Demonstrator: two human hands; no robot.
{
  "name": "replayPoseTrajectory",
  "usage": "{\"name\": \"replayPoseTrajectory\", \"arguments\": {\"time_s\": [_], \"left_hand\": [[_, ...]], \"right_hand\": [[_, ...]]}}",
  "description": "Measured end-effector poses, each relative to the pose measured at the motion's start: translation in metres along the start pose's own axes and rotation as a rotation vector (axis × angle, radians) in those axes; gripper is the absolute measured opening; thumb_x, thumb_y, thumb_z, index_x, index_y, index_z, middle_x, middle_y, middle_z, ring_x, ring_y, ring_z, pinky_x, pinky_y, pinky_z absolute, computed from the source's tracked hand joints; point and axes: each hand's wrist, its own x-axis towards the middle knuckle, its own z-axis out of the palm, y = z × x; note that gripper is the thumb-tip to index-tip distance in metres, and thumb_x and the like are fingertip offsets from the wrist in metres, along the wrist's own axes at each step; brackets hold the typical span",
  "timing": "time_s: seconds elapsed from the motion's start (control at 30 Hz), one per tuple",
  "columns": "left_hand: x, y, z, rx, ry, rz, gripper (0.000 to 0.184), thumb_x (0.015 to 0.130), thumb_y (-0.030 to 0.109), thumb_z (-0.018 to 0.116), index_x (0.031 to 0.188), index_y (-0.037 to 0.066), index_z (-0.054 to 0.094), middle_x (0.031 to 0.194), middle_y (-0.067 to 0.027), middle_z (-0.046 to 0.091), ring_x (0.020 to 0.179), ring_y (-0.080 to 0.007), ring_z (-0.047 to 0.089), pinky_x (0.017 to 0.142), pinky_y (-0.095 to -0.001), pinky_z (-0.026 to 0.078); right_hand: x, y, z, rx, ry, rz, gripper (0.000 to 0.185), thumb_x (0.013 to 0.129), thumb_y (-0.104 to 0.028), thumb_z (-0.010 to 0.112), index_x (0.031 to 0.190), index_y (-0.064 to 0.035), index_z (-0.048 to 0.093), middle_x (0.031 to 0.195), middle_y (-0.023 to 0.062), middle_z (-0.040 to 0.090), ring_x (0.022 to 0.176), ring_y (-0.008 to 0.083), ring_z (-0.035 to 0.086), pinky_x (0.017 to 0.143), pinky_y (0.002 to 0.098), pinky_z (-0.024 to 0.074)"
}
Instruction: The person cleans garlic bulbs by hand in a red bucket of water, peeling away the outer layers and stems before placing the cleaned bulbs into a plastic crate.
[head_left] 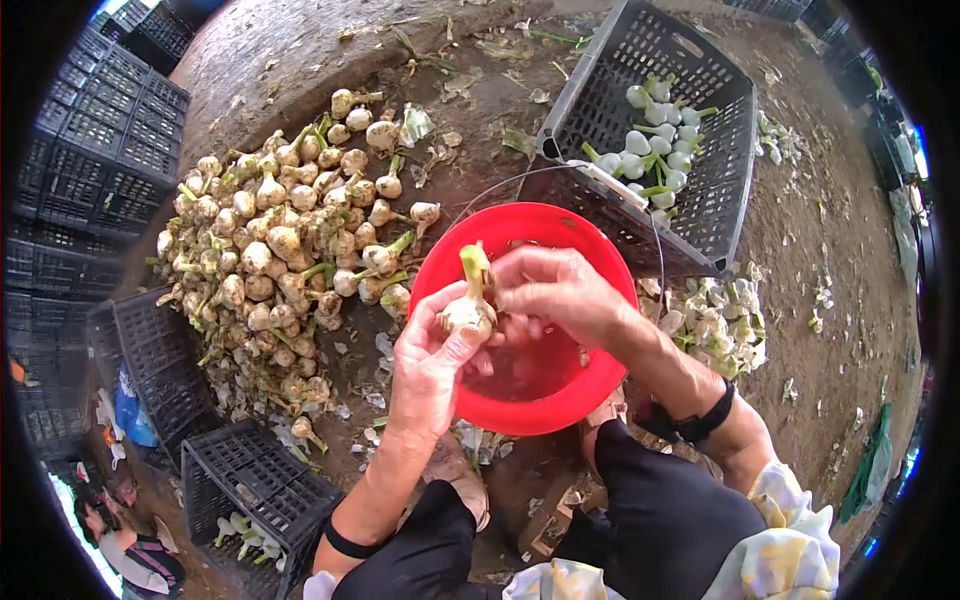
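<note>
Head: bulb (pixel 468 318) over bucket (pixel 604 362), inside rim (pixel 530 208)

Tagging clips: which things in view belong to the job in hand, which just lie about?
Likely the job's:
round off-white bulb with green stem, in left hand
round red plastic bucket
heap of soil-stained bulbs
black plastic crate of white bulbs

Seemingly just lying about:
crumpled blue plastic
pale papery peelings

We have one bulb (pixel 467 318) over the bucket (pixel 530 414), a heap of bulbs (pixel 268 258) to the left, and a crate (pixel 730 150) (more bulbs (pixel 637 143) inside) beyond, to the right.
</note>
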Motion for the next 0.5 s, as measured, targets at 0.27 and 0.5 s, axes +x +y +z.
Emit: {"name": "replayPoseTrajectory", "arguments": {"time_s": [0.27,0.5], "left_hand": [[-0.004,-0.008,0.015,1.042,0.066,0.576,0.05,0.065,-0.005,0.073,0.113,0.002,0.059,0.109,-0.0146,0.053,0.102,-0.0279,0.056,0.087,-0.0333,0.047],[-0.003,-0.005,0.01,1.016,0.014,0.637,0.05,0.066,-0.001,0.073,0.113,0.0,0.058,0.105,-0.0166,0.054,0.1,-0.0301,0.054,0.082,-0.0333,0.047]], "right_hand": [[-0.011,0.014,0.008,0.068,0.072,0.028,0.009,0.081,-0.006,0.06,0.087,-0.0011,0.064,0.067,-0.0003,0.058,0.055,0.0034,0.048,0.049,0.0186,0.038],[-0.004,0.024,0.013,0.102,0.201,0.056,0.011,0.078,-0.005,0.054,0.082,0.001,0.062,0.068,0.0064,0.061,0.053,0.0126,0.057,0.048,0.0249,0.045]]}}
